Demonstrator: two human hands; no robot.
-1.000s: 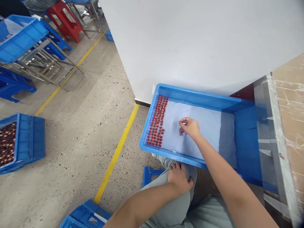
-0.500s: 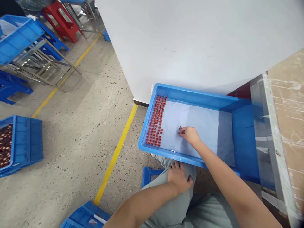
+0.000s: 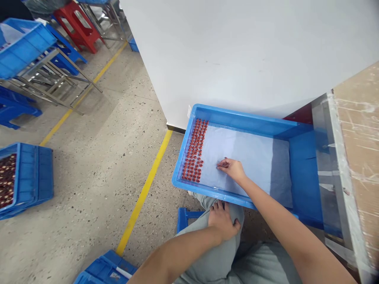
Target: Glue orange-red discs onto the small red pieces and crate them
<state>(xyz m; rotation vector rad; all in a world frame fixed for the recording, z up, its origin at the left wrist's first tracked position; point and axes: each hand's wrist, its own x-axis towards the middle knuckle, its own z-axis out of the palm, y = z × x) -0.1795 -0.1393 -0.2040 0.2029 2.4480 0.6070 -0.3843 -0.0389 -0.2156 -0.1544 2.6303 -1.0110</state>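
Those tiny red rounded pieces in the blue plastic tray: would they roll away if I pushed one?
Probably not far: the tiny red rounded pieces stay in neat rows on the pale blue sheet. They seem light, since the right hand works with just its fingertips. A sliding one would likely stop at the raised blue tray wall.

No readable text anywhere, small white label [image 3: 188, 111] on blue plastic tray [image 3: 242, 120], probably too blurred

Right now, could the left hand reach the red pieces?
Probably yes: the left hand rests just below the blue tray's near wall and must lift over that rim; the right hand beside the small red pieces leaves them free.
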